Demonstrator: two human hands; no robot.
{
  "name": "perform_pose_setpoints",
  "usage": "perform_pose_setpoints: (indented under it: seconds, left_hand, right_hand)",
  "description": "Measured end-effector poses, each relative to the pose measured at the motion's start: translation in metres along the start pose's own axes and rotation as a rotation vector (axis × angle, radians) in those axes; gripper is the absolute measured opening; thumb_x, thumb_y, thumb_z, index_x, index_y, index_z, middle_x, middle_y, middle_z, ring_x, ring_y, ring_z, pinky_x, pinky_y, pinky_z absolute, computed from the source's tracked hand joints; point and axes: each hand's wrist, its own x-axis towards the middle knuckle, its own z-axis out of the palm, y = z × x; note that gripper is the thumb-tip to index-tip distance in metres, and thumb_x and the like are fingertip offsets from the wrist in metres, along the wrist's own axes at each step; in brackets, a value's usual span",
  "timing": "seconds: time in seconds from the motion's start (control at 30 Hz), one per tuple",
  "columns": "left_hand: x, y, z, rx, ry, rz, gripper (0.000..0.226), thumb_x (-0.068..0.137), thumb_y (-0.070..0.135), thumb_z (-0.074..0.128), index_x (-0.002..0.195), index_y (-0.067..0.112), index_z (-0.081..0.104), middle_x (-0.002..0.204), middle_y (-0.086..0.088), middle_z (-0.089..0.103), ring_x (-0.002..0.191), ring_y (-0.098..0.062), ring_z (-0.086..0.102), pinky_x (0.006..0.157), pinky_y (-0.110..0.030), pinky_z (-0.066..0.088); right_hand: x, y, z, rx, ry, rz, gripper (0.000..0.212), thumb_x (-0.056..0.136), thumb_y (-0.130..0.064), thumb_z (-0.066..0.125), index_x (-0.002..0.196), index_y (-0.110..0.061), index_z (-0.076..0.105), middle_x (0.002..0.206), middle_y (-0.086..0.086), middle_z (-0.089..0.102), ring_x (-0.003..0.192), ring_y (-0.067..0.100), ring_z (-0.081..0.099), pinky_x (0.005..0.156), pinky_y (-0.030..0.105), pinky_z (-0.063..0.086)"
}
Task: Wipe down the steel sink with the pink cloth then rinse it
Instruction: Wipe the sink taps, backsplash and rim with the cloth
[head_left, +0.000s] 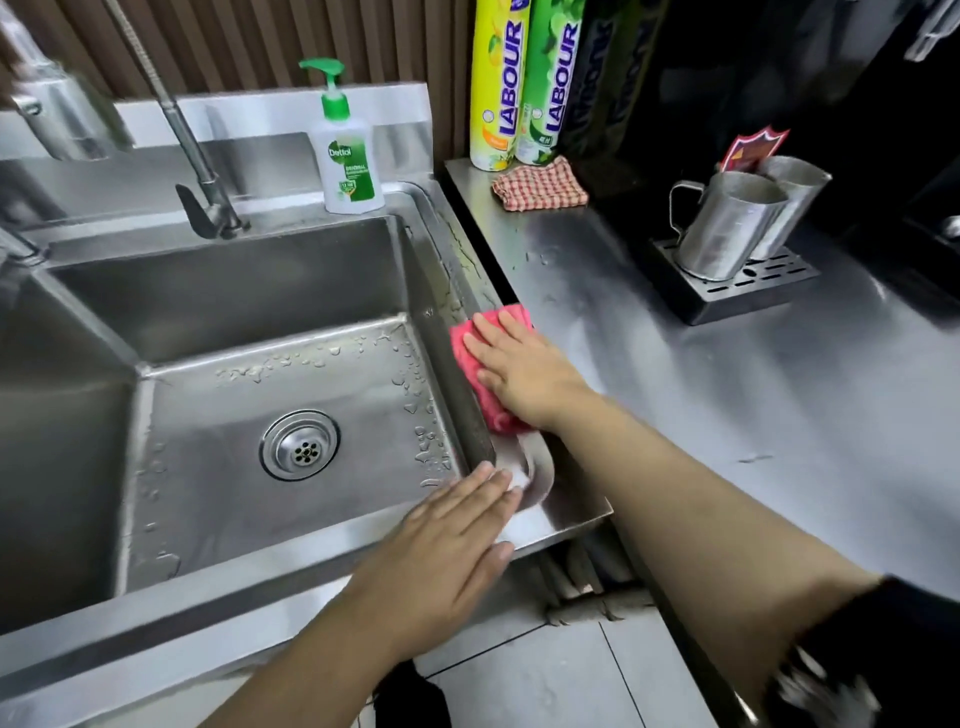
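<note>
The cloth (488, 364) under my palm was pink. The sink (234, 306) was grey steel. The folded rag (540, 185) was red-and-cream checked.

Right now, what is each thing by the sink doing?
pink cloth: pressed flat on the sink's right rim under the right hand.
left hand: flat on the front right corner, holding nothing.
sink: empty, dotted with water drops.
soap bottle: upright.
steel jugs: upright on the drip tray.
</note>
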Motion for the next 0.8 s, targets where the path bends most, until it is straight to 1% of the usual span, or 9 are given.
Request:
perform_pose_setpoints:
  seconds: [0.13, 0.23, 0.33, 0.4, 0.47, 0.53, 0.63, 0.7, 0.8]
  left_hand:
    - [0.001, -0.004, 0.005, 0.016, -0.054, 0.048, 0.050, 0.100, 0.039, 0.021, 0.141, 0.017, 0.038, 0.148, 0.003, 0.041, 0.139, -0.009, 0.030, 0.110, -0.026, 0.015]
    - [0.001, -0.002, 0.006, 0.020, -0.045, 0.041, 0.051, 0.101, 0.040, 0.017, 0.141, 0.018, 0.038, 0.147, 0.004, 0.041, 0.139, -0.009, 0.029, 0.110, -0.026, 0.017]
    - [0.002, -0.002, 0.007, 0.012, -0.047, 0.038, 0.051, 0.101, 0.041, 0.017, 0.141, 0.017, 0.036, 0.147, 0.004, 0.041, 0.139, -0.010, 0.030, 0.108, -0.029, 0.021]
    - [0.002, -0.004, 0.008, 0.013, -0.050, 0.042, 0.052, 0.101, 0.041, 0.016, 0.143, 0.017, 0.035, 0.149, 0.005, 0.038, 0.140, -0.009, 0.027, 0.108, -0.030, 0.021]
    - [0.002, -0.004, 0.008, 0.013, -0.049, 0.039, 0.053, 0.100, 0.041, 0.017, 0.143, 0.017, 0.035, 0.151, 0.005, 0.036, 0.141, -0.009, 0.026, 0.108, -0.030, 0.021]
    - [0.002, -0.003, 0.007, 0.006, -0.061, 0.040, 0.053, 0.100, 0.041, 0.016, 0.143, 0.017, 0.036, 0.151, 0.004, 0.035, 0.141, -0.010, 0.026, 0.108, -0.030, 0.022]
    - [0.003, -0.004, 0.006, -0.003, -0.068, 0.052, 0.053, 0.100, 0.041, 0.017, 0.143, 0.016, 0.034, 0.151, 0.004, 0.036, 0.141, -0.010, 0.027, 0.109, -0.030, 0.022]
    - [0.004, -0.005, 0.008, -0.010, -0.078, 0.065, 0.053, 0.100, 0.041, 0.017, 0.142, 0.016, 0.036, 0.150, 0.003, 0.038, 0.140, -0.011, 0.027, 0.108, -0.030, 0.022]
    - [0.007, -0.010, 0.008, -0.091, -0.088, 0.094, 0.053, 0.100, 0.041, 0.015, 0.135, 0.019, 0.047, 0.143, 0.005, 0.047, 0.136, -0.009, 0.031, 0.106, -0.027, 0.027]
  right_hand:
    - [0.015, 0.004, 0.004, -0.028, 0.005, -0.012, 0.052, 0.099, -0.042, 0.022, 0.149, -0.028, 0.015, 0.159, -0.004, 0.005, 0.146, 0.022, -0.001, 0.117, 0.042, 0.009]
    - [-0.038, -0.002, 0.013, 0.084, 0.144, -0.086, 0.071, 0.083, -0.054, 0.010, 0.145, -0.026, 0.031, 0.156, -0.003, 0.021, 0.145, 0.026, 0.012, 0.114, 0.045, 0.017]
    - [-0.055, 0.001, 0.016, 0.095, 0.069, -0.070, 0.079, 0.076, -0.058, 0.000, 0.146, -0.031, 0.024, 0.157, -0.011, 0.013, 0.146, 0.018, 0.004, 0.115, 0.039, 0.012]
    - [-0.031, 0.004, 0.009, 0.064, 0.062, -0.056, 0.066, 0.087, -0.056, 0.010, 0.147, -0.032, 0.020, 0.158, -0.010, 0.009, 0.146, 0.018, 0.001, 0.115, 0.039, 0.012]
    - [0.010, 0.007, 0.004, 0.043, 0.061, -0.033, 0.052, 0.098, -0.044, 0.025, 0.148, -0.032, 0.017, 0.159, -0.007, 0.006, 0.146, 0.019, 0.000, 0.116, 0.042, 0.013]
    - [0.042, 0.007, -0.001, 0.023, 0.055, 0.018, 0.051, 0.100, -0.039, 0.028, 0.149, -0.031, 0.015, 0.159, -0.007, 0.005, 0.146, 0.020, 0.000, 0.116, 0.044, 0.013]
    - [0.044, 0.004, -0.001, -0.016, 0.044, 0.037, 0.052, 0.099, -0.044, 0.021, 0.148, -0.031, 0.016, 0.159, -0.006, 0.006, 0.146, 0.022, 0.001, 0.116, 0.044, 0.013]
    - [0.014, 0.002, 0.006, -0.015, 0.098, -0.025, 0.063, 0.090, -0.052, 0.011, 0.147, -0.029, 0.025, 0.157, -0.002, 0.017, 0.145, 0.025, 0.011, 0.114, 0.046, 0.019]
    - [-0.025, 0.003, 0.023, 0.016, 0.289, -0.127, 0.055, 0.089, -0.045, 0.028, 0.133, -0.023, 0.051, 0.142, 0.004, 0.048, 0.131, 0.034, 0.042, 0.098, 0.052, 0.041]
